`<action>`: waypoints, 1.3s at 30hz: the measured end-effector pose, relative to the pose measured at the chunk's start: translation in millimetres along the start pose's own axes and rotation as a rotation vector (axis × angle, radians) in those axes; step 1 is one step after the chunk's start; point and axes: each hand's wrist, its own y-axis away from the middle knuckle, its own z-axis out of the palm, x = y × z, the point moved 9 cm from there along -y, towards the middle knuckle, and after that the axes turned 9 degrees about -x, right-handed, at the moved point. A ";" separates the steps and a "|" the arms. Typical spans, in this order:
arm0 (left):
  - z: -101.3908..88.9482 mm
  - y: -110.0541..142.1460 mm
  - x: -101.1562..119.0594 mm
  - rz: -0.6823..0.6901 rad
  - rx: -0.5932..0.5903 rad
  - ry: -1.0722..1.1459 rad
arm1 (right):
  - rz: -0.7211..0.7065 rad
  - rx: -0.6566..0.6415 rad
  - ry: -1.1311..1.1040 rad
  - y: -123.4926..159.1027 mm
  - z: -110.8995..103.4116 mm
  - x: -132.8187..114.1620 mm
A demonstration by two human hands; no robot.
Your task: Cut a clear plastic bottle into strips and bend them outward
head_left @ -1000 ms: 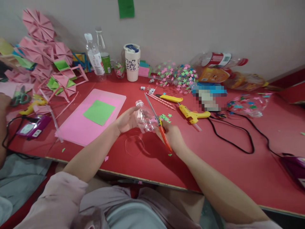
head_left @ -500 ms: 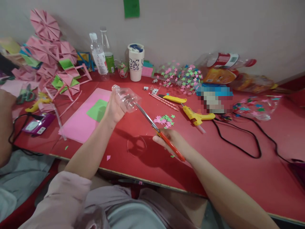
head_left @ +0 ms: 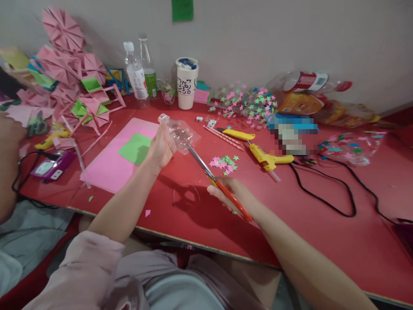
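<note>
My left hand (head_left: 162,146) grips the cut-off top part of a clear plastic bottle (head_left: 183,134), its neck pointing up and left and its wide open end facing right. My right hand (head_left: 234,193) is closed round the orange handles of a pair of scissors (head_left: 206,170). The blades look nearly closed, and their tips are at the cut edge of the bottle; whether they touch the plastic I cannot tell. Below, on the red table (head_left: 206,234), lies a thin clear plastic ring (head_left: 174,202). Pink and green paper stars (head_left: 226,163) lie in a small heap behind my right hand.
A yellow glue gun (head_left: 267,158) and a yellow utility knife (head_left: 237,134) lie to the right, with a black cord (head_left: 322,210). Pink paper sheets (head_left: 106,172) lie left. Bottles and a white tumbler (head_left: 186,86) stand by the wall. Another person's arm (head_left: 8,159) is at far left.
My left hand has moved the bottle top left and up and turned its open end rightward. The scissors have swung from upright beside it to slanting, tips at its edge.
</note>
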 end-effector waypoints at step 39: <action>11.3 4.1 2.9 0.014 -0.008 -0.124 | -0.028 -0.022 -0.046 -0.2 6.9 -3.3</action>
